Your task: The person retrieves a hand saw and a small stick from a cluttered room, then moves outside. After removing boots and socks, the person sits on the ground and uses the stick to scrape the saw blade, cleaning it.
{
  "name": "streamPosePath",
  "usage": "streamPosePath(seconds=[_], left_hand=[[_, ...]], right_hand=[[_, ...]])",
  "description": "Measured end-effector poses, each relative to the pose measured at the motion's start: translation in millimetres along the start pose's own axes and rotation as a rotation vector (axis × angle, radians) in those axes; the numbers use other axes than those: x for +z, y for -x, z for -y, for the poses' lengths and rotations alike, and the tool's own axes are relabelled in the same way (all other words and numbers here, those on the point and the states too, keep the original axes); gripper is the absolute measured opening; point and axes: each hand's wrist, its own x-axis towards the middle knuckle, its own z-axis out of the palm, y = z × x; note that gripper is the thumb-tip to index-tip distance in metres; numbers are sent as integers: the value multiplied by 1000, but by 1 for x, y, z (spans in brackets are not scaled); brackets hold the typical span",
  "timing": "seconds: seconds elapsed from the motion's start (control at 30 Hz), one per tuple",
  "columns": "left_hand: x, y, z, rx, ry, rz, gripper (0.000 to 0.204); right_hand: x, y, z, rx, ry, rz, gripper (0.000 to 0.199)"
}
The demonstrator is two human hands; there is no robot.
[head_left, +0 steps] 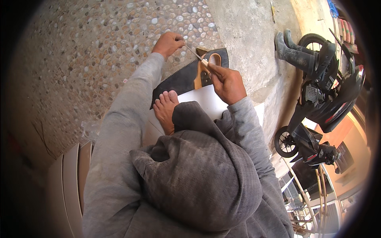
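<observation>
Matt dark metal saw blade [178,79] w/ wood handle [204,71] (rough pebble floor [99,47])

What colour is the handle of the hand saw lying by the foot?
Light orange-tan wood on the saw handle, against a dark blade; seen in the head view.

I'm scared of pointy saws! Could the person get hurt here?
Maybe. The bare foot pins the hand saw close to its teeth, so a slip could nick the toes. The right hand holds a thin tool against the handle while the left hand grips its other end; a slip could jab fingers.

Both arms reach forward, left hand [168,43] and right hand [227,82] closed in grips.
</observation>
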Motion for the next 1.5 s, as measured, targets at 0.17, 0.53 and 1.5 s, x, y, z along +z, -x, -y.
streamPosePath(seconds=[0.17,0.53,1.5], left_hand=[[-4,11,-19,107,274,6,18],[14,27,-29,145,191,190,14],[13,30,-33,153,175,164,18]], right_hand=[[-15,32,-8,57,-274,-96,27],[-35,64,-2,56,-110,-51,29],[-38,66,2,48,-88,-62,30]])
